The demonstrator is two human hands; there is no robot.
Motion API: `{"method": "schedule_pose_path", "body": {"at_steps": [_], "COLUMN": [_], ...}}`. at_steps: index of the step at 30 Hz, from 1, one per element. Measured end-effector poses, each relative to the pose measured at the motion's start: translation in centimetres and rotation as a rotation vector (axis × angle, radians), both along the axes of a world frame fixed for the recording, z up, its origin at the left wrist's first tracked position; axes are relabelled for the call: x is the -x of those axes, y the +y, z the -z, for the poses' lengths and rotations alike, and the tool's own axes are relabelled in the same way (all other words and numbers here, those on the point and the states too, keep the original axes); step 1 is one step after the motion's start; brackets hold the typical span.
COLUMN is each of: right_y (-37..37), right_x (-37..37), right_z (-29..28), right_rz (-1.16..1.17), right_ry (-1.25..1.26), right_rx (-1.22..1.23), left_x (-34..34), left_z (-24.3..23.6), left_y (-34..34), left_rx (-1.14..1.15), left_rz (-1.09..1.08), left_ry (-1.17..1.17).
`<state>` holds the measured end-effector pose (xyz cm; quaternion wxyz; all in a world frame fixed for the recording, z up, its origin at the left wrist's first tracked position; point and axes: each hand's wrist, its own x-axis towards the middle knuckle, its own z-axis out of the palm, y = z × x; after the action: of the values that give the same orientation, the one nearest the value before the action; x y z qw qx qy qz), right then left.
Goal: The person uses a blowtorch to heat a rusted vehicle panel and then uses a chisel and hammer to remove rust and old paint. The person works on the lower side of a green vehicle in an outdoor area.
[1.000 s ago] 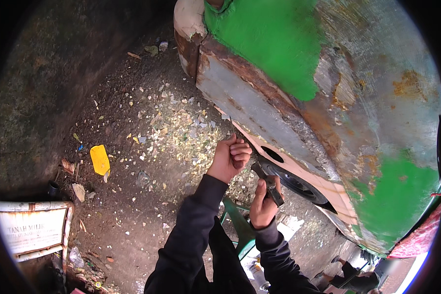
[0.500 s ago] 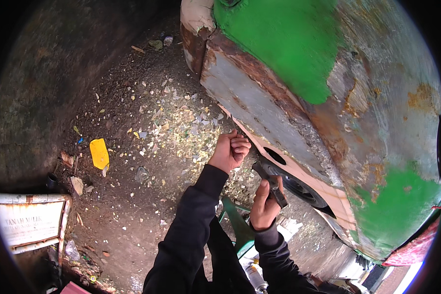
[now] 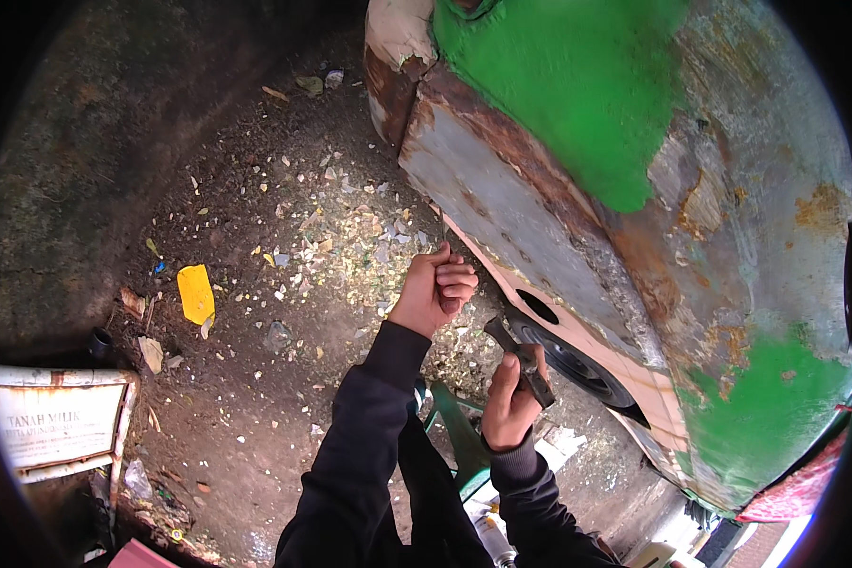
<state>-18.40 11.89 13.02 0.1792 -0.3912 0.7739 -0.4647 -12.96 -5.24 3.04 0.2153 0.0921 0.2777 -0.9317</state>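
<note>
My left hand is closed around a slim, dark chisel-like tool. Its narrow tip points up toward the lower edge of a rusty car body panel; whether it touches the metal I cannot tell. Lower and to the right, my right hand grips a dark hammer, whose head stands out above the fingers. Most of the hammer's handle is hidden by the hand. The hammer is apart from the tool in my left hand. Bare grey metal, brown rust and green paint cover the vehicle.
A black wheel sits under the pinkish lower body. Paint and filler chips litter the dirt floor, with a yellow scrap at left. A green stool stands by my legs, near a spray can. A white sign is at lower left.
My left hand has shifted slightly left and down relative to the vehicle, still gripping the tool. The view has moved a little; my right hand keeps the hammer almost in place.
</note>
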Motion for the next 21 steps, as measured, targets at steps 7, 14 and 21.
{"method": "schedule_pose_path", "body": {"at_steps": [7,14,21], "right_y": [-0.5,-0.3,-0.3], "right_x": [-0.8,-0.8,-0.8], "right_z": [-0.8,-0.8,-0.6], "right_rz": [0.016,0.044,0.023], "right_ry": [-0.107,-0.103,-0.122], "right_rx": [0.012,-0.022,0.006], "left_x": [-0.7,-1.3,-1.0], "left_z": [0.8,-0.9,0.1], "left_y": [-1.2,0.7,-1.3], "left_rx": [0.064,0.160,0.212], "left_rz": [0.042,0.089,0.060], "left_ry": [-0.139,-0.200,-0.262]}}
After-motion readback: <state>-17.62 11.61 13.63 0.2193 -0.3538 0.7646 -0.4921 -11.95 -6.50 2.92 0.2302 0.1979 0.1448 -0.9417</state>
